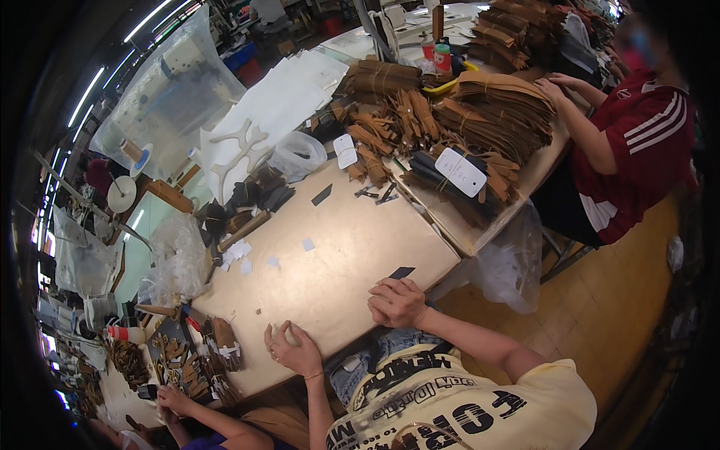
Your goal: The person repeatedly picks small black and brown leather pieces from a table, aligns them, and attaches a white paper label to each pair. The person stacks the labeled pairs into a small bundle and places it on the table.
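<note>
My left hand (293, 349) rests at the near edge of the pale tabletop (352, 247), its fingers loosely bent and apart, with nothing visible in them. To its right my right hand (397, 303) is closed, fingers curled together over the table's edge; whatever they may hold is hidden. Just beyond its knuckles lies a small dark slanted strip (403, 273). A similar dark piece (322, 195) is farther up the table. Small white paper squares (240, 250) are scattered left of the middle, and a tiny crumpled bit (259, 311) sits near my left hand.
Tied bundles of brown leather strips (487, 112) with white tags (461, 172) crowd the far right. A person in a red shirt (645, 135) handles them. At the lower left, another person's hand (175, 400) works by more bundles (221, 345). A tape roll (298, 155) lies at the back.
</note>
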{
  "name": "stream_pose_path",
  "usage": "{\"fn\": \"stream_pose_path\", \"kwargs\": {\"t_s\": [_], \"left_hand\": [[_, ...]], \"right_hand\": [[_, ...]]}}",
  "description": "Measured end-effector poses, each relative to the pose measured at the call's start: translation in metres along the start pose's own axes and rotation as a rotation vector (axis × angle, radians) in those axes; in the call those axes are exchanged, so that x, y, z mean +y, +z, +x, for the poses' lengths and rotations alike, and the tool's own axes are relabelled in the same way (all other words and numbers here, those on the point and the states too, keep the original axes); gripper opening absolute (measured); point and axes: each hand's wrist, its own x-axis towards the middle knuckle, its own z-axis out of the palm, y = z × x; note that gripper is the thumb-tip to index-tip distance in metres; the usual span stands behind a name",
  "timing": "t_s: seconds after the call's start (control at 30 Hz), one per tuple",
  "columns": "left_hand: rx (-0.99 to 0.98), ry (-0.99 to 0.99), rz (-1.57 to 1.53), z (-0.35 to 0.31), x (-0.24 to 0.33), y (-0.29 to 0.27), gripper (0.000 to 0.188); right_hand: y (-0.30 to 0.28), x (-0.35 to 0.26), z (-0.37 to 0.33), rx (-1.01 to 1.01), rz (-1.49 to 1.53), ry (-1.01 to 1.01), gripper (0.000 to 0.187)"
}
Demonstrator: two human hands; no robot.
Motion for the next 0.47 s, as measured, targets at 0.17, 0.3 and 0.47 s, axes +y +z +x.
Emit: {"fn": "stream_pose_path", "kwargs": {"t_s": [0.17, 0.3, 0.47], "left_hand": [[-0.021, 0.004, -0.002, 0.0008, 0.0013, -0.001, 0.018], [-0.016, -0.007, -0.017, 0.0009, 0.0024, -0.0006, 0.018], [-0.041, -0.02, -0.015, 0.0007, -0.0023, 0.0024, 0.017]], "right_hand": [[0.0009, 0.0, -0.0012, 0.006, -0.003, 0.001, 0.008], [0.0007, 0.0002, -0.0009, 0.003, -0.004, -0.006, 0.008], [-0.0002, 0.0011, -0.0005, 0.002, -0.007, -0.006, 0.009]]}}
